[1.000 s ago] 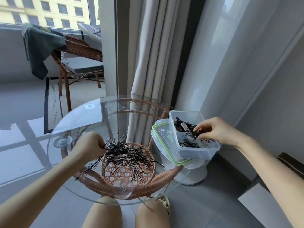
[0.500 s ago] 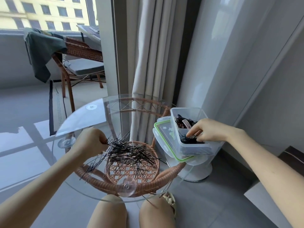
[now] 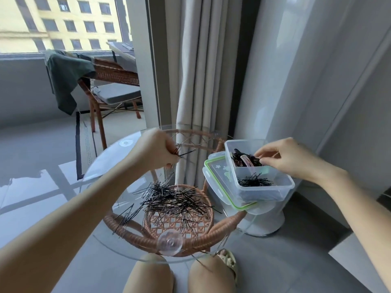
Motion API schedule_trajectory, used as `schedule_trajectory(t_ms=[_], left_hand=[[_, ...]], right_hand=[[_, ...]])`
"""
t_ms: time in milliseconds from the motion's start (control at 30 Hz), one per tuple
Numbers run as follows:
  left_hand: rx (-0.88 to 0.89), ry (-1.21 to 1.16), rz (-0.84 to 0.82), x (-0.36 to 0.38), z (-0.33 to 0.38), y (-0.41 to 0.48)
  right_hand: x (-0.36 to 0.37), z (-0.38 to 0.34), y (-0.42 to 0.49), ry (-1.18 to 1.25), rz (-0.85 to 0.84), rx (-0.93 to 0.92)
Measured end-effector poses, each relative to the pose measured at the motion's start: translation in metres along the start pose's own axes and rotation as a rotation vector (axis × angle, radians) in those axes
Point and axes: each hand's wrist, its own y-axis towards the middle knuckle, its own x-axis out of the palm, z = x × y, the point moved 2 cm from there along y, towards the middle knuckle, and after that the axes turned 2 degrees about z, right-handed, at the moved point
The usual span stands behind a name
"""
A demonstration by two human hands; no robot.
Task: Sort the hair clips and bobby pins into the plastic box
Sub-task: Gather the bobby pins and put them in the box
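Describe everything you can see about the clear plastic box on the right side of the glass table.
The plastic box is a clear, rectangular container with rounded corners, open on top and upright. A divider splits it: the far compartment holds dark hair clips and one pinkish clip, the near one loose black bobby pins. It rests on its green-rimmed lid at the right edge of the glass table. The right hand reaches over the far compartment, fingertips at the clips.

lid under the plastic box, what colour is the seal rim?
Bright green, on the clear lid under the plastic box; head view, the only one.
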Motion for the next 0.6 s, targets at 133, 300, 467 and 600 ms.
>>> schedule_trajectory(t_ms=[133,300,467,600], left_hand=[[0.208,-0.025,0.01,0.023,0.063,0.021],[0.442,0.05,-0.072,0.094,0.125,0.041],[0.527,0.19,-0.31,0.15,0.121,0.047],[0.55,0.185,-0.454,0.161,0.113,0.046]], right_hand=[[-0.014,0.017,-0.004,0.0,0.092,0.03],[-0.021,0.042,-0.013,0.023,0.174,0.062],[-0.014,0.055,-0.021,0.055,0.133,0.086],[-0.009,0.051,-0.022,0.057,0.105,0.088]])
